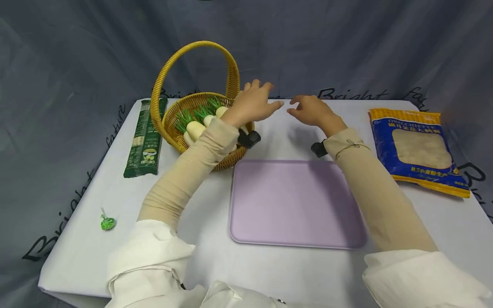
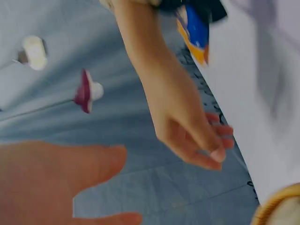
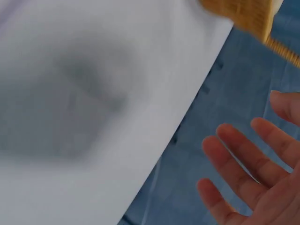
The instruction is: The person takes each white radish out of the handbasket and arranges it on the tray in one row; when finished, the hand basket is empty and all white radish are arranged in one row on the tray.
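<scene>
My left hand point(image 1: 254, 102) hovers beside the right side of a yellow wicker basket point(image 1: 227, 162), fingers spread and holding nothing. Inside the basket lie several white radishes point(image 1: 195, 130) with green tops, partly hidden by my left forearm. Facing it across a small gap, my right hand point(image 1: 311, 112) is raised over the table's far part, its fingers loosely bent and free of any object. In the right wrist view the right-hand fingers point(image 3: 243, 164) are spread apart. A lavender tray point(image 1: 296, 203) lies nearer to me, below both hands.
On the right lies a blue and yellow orecchiette pasta bag point(image 1: 421, 149). A long green packet point(image 1: 143, 143) lies left of the basket, and a small green wrapped candy point(image 1: 108, 223) sits at the front left. The basket's tall handle point(image 1: 155, 94) arches upward. Grey cloth point(image 1: 308, 47) hangs behind the table.
</scene>
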`<state>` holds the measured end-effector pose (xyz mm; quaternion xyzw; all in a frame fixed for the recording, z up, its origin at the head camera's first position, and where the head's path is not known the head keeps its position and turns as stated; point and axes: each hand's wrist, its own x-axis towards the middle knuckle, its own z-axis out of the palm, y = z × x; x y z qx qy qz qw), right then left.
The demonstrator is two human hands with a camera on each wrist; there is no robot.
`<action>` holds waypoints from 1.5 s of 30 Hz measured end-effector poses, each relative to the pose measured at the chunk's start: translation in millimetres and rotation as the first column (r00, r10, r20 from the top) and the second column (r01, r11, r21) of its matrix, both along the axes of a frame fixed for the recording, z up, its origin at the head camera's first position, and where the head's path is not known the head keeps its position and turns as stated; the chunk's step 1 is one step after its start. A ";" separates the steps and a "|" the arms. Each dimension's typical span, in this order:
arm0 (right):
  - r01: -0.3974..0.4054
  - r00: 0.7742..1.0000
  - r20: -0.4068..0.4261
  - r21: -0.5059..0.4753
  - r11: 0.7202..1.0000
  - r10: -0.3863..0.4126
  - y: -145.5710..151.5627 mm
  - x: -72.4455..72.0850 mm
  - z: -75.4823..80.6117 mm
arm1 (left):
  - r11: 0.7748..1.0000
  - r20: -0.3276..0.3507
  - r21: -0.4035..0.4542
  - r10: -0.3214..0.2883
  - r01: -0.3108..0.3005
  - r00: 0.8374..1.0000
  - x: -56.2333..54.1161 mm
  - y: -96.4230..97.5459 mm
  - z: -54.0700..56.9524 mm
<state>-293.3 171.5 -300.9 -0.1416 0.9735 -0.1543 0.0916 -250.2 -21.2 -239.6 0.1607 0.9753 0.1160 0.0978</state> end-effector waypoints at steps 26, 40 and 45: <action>0.004 1.000 0.013 -0.724 0.689 0.008 -101.5 42.7 -25.3 | 0.499 -0.086 0.800 0.645 -0.333 0.760 118.8 -108.2 -163.1; 0.122 0.977 0.214 -0.620 0.775 0.018 -125.7 19.7 -10.4 | 0.543 -0.146 0.776 0.651 -0.322 0.745 118.7 -109.9 -162.2; 0.080 0.971 0.236 -0.497 0.864 0.046 -127.7 16.5 -6.7 | 0.555 -0.159 0.772 0.640 -0.309 0.752 118.8 -112.5 -161.6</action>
